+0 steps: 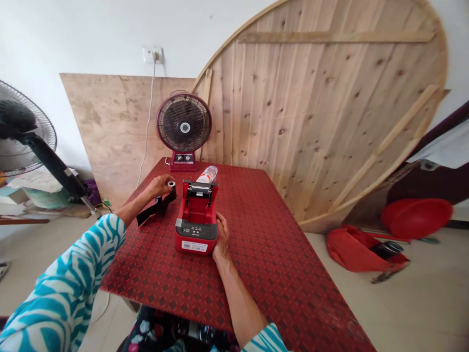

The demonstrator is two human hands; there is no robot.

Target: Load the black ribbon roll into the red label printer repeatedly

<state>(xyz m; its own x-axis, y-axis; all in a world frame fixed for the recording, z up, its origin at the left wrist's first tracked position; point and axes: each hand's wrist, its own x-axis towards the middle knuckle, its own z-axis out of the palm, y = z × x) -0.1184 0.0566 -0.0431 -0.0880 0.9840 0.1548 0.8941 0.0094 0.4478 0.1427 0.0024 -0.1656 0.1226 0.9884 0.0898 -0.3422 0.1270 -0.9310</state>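
A small red receipt printer [197, 222] with its lid up stands on the red patterned table [256, 254]. My right hand [222, 235] rests against its right side, fingers pressed on the casing. My left hand [160, 185] is closed round a small white roll of paper [171, 184], held just left of the printer's raised lid, above a black object [156, 209] lying on the table. A plastic water bottle [207, 174] lies behind the printer.
A red table fan [183, 128] stands at the table's far edge, its cord running up to a wall socket [153, 54]. A black standing fan [22, 132] is at left. A large round wooden board [322, 112] leans behind. Red basins [415, 216] sit on the floor at right.
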